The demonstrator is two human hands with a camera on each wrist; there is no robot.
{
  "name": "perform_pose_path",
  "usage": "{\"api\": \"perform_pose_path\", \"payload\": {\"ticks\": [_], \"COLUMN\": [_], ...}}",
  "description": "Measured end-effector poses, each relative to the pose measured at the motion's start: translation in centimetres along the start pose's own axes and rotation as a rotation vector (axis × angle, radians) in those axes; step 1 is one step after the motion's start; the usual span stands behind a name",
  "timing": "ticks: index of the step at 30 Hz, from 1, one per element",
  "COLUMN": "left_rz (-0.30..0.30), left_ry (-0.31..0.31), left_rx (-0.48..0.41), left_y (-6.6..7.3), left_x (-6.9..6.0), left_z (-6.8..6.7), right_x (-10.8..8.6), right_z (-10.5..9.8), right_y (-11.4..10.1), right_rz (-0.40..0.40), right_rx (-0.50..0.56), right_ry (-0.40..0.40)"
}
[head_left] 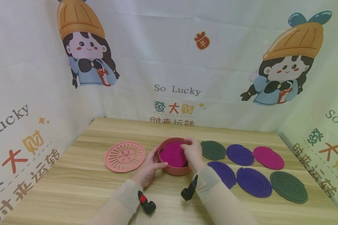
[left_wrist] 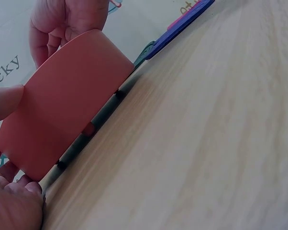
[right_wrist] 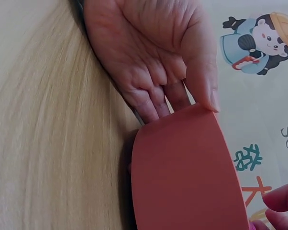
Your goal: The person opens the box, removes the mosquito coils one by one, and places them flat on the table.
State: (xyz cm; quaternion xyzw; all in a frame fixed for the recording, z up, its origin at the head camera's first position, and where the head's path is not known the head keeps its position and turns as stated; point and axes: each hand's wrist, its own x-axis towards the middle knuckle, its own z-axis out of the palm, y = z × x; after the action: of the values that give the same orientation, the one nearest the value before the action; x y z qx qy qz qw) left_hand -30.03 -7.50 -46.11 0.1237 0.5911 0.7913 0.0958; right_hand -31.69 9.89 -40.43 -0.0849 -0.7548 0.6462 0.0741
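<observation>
A round terracotta mosquito coil box stands uncovered on the table. In the head view, my left hand grips its left side, thumb over the rim and fingers round the outer wall. The right wrist view also shows this left hand at the wall. A magenta mosquito coil lies inside the box, looking slightly tilted. My right hand reaches over the right rim and pinches the coil's edge; its fingertips are partly hidden. In the left wrist view, the right hand shows curled behind the box.
A pink slotted lid lies left of the box. To the right lie several coils in two rows, including a green coil, a purple coil and a magenta coil. A printed cloth surrounds the wooden table.
</observation>
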Motion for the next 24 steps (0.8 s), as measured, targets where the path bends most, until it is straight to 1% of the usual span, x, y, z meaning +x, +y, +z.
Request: {"api": "perform_pose_path", "payload": {"ticks": [11,16,24], "left_rz": [-0.001,0.009,0.014], "left_ry": [-0.003,-0.008,-0.007], "left_rx": [0.008,0.013,0.019], "left_y": [0.01,-0.01,-0.11], "left_x": [-0.02,0.06,0.19], "left_z": [-0.04,-0.08,-0.10], "right_x": [-0.18,-0.08,-0.07], "right_z": [-0.13,-0.10,-0.30], "right_y": [-0.31,-0.25,-0.40], "right_rz": [0.075,0.072,0.122], "right_rx": [0.091,0.102,0.119], "right_ry": [-0.016,-0.005,-0.023]}}
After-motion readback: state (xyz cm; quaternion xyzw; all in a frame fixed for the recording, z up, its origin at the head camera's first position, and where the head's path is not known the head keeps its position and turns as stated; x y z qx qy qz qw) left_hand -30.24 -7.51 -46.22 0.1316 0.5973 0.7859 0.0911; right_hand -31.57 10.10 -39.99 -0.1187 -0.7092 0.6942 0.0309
